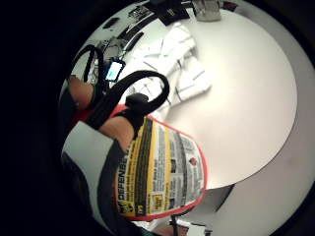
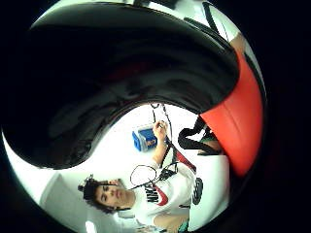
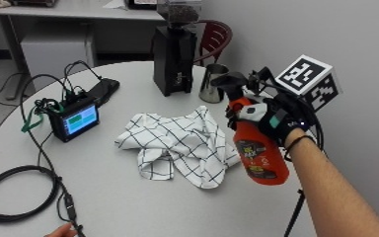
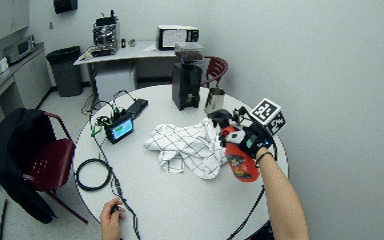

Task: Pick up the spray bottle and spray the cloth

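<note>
Right hand [image 3: 278,121] has its fingers wrapped round the neck of the spray bottle [image 3: 258,155], lifted off the desk [image 3: 143,197]. Nozzle faces left at the checked cloth [image 3: 176,145] lying just beside it, likely lined up to spray.

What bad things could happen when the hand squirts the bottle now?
1. The bottle is lifted off the table in the right hand, beside the cloth. If the nozzle isn't aimed well, spray might miss the cloth and wet the table.
2. A small screen with cables sits just past the cloth. Mist drifting that far could wet it.
</note>
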`<state>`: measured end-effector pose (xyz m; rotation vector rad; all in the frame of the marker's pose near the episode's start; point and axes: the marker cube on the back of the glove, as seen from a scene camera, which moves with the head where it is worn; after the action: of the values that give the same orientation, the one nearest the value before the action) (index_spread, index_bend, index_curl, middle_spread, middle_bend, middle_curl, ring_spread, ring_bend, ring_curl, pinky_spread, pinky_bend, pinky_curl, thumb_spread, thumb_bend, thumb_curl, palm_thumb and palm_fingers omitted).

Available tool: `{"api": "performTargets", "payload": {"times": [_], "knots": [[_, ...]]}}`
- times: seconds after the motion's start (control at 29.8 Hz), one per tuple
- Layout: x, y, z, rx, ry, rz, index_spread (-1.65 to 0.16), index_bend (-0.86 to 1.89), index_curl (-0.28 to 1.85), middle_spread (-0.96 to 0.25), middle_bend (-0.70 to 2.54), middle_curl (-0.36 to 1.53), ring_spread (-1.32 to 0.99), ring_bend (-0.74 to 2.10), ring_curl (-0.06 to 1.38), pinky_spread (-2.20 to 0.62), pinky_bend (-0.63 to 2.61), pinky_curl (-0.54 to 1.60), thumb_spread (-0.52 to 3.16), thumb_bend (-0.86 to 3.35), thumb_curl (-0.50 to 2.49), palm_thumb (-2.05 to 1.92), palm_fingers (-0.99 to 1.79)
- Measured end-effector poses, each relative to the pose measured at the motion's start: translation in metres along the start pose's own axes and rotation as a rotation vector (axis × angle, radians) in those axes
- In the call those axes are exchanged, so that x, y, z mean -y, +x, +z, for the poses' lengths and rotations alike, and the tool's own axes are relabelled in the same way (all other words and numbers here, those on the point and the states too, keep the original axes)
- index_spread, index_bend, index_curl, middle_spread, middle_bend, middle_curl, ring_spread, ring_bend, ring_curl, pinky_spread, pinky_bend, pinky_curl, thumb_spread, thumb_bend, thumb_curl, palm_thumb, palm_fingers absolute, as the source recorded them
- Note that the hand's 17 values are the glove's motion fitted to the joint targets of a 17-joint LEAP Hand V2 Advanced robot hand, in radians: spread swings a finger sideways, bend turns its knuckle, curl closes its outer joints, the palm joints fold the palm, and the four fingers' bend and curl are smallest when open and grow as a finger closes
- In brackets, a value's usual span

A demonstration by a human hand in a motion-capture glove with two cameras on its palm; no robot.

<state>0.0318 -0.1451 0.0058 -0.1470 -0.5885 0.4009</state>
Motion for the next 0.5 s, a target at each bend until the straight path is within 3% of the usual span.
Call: {"api": "performTargets", "payload": {"times": [0.34, 0.5], "knots": [[0.001, 0.047, 0.038, 0.042, -0.051, 0.109, -0.21, 0.12, 0.32, -0.11, 0.43, 0.49, -0.10, 0.47, 0.41, 0.28, 0.22, 0.35, 0.63, -0.03, 0.67, 1.00, 1.13], [0.000, 0.036, 0.020, 0.037, -0.017, 0.124, -0.21, 0.12, 0.32, -0.11, 0.44, 0.49, -0.10, 0.48, 0.41, 0.27, 0.21, 0.35, 0.63, -0.03, 0.67, 1.00, 1.13]]}}
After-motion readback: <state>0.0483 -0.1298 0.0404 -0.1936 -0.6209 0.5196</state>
